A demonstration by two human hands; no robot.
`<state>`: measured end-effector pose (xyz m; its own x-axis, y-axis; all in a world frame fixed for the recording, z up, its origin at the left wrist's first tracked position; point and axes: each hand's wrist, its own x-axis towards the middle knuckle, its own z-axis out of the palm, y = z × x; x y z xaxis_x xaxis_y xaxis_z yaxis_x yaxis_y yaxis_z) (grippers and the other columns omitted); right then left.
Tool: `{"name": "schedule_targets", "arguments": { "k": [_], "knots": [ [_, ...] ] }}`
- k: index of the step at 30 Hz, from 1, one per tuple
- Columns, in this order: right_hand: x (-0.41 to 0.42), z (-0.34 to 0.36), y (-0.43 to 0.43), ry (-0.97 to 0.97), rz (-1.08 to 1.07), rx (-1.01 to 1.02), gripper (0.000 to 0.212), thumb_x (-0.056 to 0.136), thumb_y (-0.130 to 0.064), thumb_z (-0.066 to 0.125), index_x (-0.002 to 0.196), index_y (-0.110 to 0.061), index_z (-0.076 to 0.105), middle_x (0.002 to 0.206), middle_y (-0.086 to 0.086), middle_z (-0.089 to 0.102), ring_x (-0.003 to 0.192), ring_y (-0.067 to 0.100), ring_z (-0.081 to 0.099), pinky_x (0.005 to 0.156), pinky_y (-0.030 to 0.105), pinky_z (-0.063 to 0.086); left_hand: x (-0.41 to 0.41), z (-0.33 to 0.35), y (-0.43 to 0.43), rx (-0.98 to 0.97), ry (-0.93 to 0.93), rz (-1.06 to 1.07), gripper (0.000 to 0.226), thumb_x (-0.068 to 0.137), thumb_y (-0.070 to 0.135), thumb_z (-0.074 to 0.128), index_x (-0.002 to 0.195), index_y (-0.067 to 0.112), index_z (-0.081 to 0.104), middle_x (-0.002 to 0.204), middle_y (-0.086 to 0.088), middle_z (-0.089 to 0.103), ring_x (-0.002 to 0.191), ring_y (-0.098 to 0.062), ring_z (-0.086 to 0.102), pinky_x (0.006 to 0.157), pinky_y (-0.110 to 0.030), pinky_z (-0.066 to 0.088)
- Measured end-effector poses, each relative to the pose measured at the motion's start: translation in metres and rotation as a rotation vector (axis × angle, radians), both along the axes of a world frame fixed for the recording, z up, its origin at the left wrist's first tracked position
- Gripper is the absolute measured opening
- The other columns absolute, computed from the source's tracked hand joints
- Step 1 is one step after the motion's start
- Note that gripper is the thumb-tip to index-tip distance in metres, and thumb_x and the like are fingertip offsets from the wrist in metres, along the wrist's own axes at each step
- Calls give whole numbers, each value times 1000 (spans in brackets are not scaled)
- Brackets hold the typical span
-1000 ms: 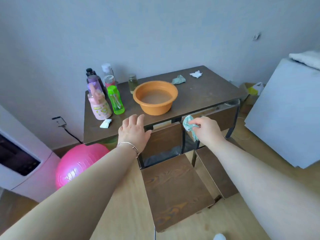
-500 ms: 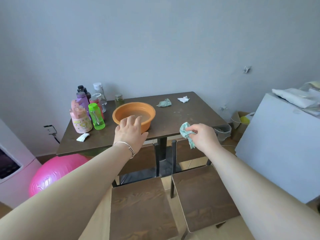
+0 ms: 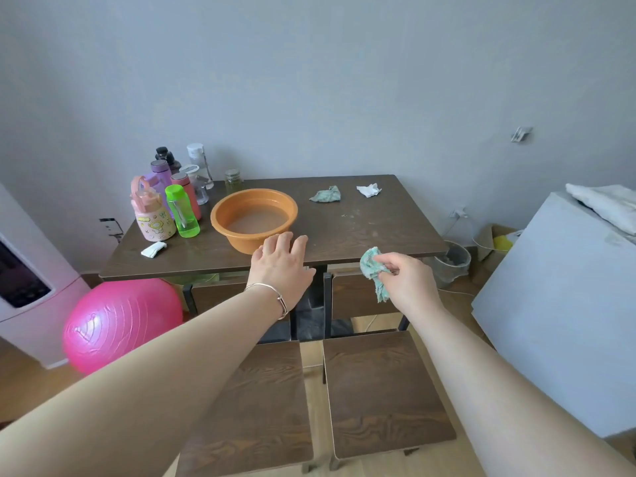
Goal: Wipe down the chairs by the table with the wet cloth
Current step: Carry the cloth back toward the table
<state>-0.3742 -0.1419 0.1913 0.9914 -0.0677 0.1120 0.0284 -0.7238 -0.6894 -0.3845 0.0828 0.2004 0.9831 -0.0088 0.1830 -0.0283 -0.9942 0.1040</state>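
1. At nine o'clock, a white appliance (image 3: 20, 280) was cut off by the frame's edge. Just beside it, a glossy pink ball (image 3: 120, 321) sat partly under the table (image 3: 378, 228).
2. At the tabletop's ten o'clock stood a cluster of plastic bottles (image 3: 172, 197), the rear ones half hidden by the front ones.
3. A round orange plastic basin (image 3: 254, 215) held cloudy water.
4. The left hand (image 3: 280, 266) hung at the basin's five o'clock with its fingers straight and spread, holding nothing. Whether it touched the tabletop could not be told.
5. Two square seats of dark wood grain stood side by side at six o'clock. The left chair (image 3: 268, 407) was largely hidden by the left forearm. The right chair (image 3: 382, 394) had a corner covered by the right forearm.
6. The right hand (image 3: 406, 280) pinched the wet cloth (image 3: 373, 270), crumpled teal terry, between thumb and fingers. It was at the table's near edge, above the right chair and apart from it, with its tail dangling.
7. At the tabletop's one o'clock lay a second teal rag (image 3: 326, 194) and a crumpled white tissue (image 3: 369, 190).
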Motion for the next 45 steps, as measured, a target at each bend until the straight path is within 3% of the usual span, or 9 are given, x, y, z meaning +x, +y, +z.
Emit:
{"name": "schedule_targets", "arguments": {
  "k": [6, 25, 35, 40, 45],
  "knots": [
    [19, -27, -4, 70, -62, -35, 17, 92, -17, 66, 107, -22, 59, 116, 2, 66, 90, 9, 59, 56, 11, 44, 16, -32, -7, 3, 70, -38, 60, 97, 49, 45, 148, 27, 22, 155, -3, 26, 142, -30, 23, 113, -46, 28],
    [106, -24, -12, 104, -152, -133, 12, 92, -18, 66, 93, -23, 56, 97, -2, 63, 79, 13, 63, 49, 18, 45, 120, -37, 0, -3, 92, -117, 59, 97, 50, 41, 148, 25, 24, 150, -4, 34, 139, -30, 28, 113, -46, 30],
    [239, -72, -30, 200, 2, -158, 13, 91, -21, 68, 97, -24, 57, 107, -2, 63, 87, 14, 61, 55, 15, 44, 191, -65, -15, 23, 119, 4, 60, 97, 52, 39, 149, 29, 20, 157, -1, 23, 144, -29, 20, 116, -46, 24],
    [330, -110, -42, 235, 62, -164, 10, 91, -14, 65, 90, -21, 59, 98, 2, 63, 83, 20, 62, 70, 34, 58, 240, -78, -33, 33, 167, 88, 60, 98, 53, 37, 150, 29, 20, 157, -1, 23, 144, -28, 20, 115, -46, 25],
    [401, -157, -49, 272, 32, -62, 10, 90, -11, 64, 88, -20, 64, 96, 1, 66, 83, 20, 64, 74, 35, 59, 274, -105, -51, 50, 235, 145, 60, 98, 52, 37, 151, 28, 20, 157, -1, 23, 145, -27, 18, 116, -45, 23]
  ]
}}
